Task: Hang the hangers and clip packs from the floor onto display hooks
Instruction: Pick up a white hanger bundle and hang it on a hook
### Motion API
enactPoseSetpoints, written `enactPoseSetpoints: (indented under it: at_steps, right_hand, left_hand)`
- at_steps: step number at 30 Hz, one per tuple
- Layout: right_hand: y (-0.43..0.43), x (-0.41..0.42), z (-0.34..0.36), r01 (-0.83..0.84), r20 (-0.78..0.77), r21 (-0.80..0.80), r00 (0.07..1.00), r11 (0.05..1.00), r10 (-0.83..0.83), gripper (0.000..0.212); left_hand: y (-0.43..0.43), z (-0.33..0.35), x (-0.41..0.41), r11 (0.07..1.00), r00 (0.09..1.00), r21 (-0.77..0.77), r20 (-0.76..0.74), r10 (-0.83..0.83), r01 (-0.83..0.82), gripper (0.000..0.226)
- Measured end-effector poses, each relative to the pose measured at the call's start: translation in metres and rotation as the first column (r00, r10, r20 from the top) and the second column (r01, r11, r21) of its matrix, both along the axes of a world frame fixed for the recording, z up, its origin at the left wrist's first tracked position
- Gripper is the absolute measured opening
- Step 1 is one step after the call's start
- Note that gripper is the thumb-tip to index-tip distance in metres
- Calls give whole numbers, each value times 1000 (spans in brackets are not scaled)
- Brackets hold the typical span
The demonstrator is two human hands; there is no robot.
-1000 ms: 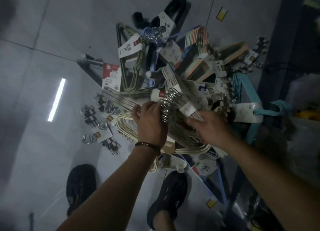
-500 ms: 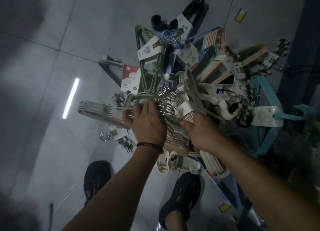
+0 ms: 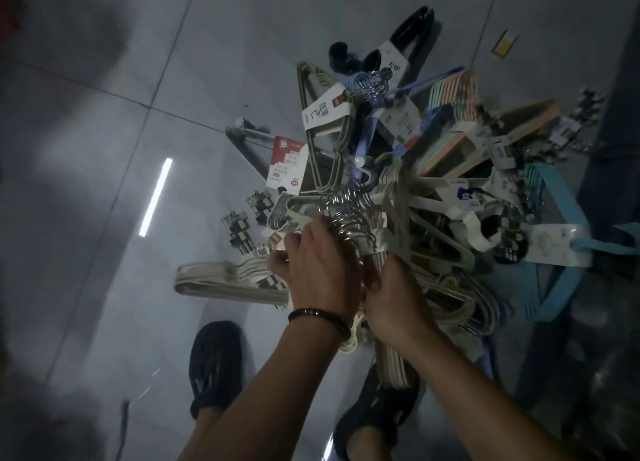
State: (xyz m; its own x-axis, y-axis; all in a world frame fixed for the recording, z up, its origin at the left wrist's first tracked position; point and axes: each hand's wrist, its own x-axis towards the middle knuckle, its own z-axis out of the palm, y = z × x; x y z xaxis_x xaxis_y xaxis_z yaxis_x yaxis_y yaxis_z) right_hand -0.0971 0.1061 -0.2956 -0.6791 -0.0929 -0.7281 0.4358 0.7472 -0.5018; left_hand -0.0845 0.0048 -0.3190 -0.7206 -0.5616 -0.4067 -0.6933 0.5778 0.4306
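Note:
A heap of packed hangers (image 3: 446, 142) lies on the grey tiled floor, in beige, green, blue, peach and teal. My left hand (image 3: 322, 270) and my right hand (image 3: 398, 301) both grip a bundle of cream hangers (image 3: 225, 282) just under its cluster of metal hooks (image 3: 349, 214). The bundle is lifted off the floor, one end sticking out left, the other hanging down between my arms. Small clip packs (image 3: 242, 225) lie on the floor left of my hands.
My two dark shoes (image 3: 214, 367) stand on the tiles below the bundle. A red and white labelled pack (image 3: 287, 164) lies at the heap's left edge. A dark shelf base (image 3: 620, 149) runs along the right. A yellow tag (image 3: 505, 49) lies far back.
Both hands have closed on the cream hanger bundle and raised it from the pile, and the view has shifted so the heap sits further right and up.

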Motion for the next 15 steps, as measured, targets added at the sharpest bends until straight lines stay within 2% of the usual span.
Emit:
enactPoseSetpoints:
  at_steps: [4,8,10,12,15]
  right_hand:
    - [5,11,1,172,248,-108,959,979,-141,27]
    - [2,11,7,329,430,-108,866,938,-254,17]
    - [-3,7,11,309,419,-88,874,947,-247,14]
    - [-11,7,13,217,334,-38,923,975,-193,17]
    - [-20,7,9,146,270,-18,953,989,-136,18]
  left_hand:
    - [-5,20,18,994,994,-14,12,-108,108,16]
    - [-10,25,32,984,983,-32,44,-176,177,15]
    - [-14,27,34,982,979,10,77,-188,188,16]
    - [-13,33,35,981,975,49,111,-193,189,19]
    - [-14,34,43,982,973,45,132,-188,183,17]
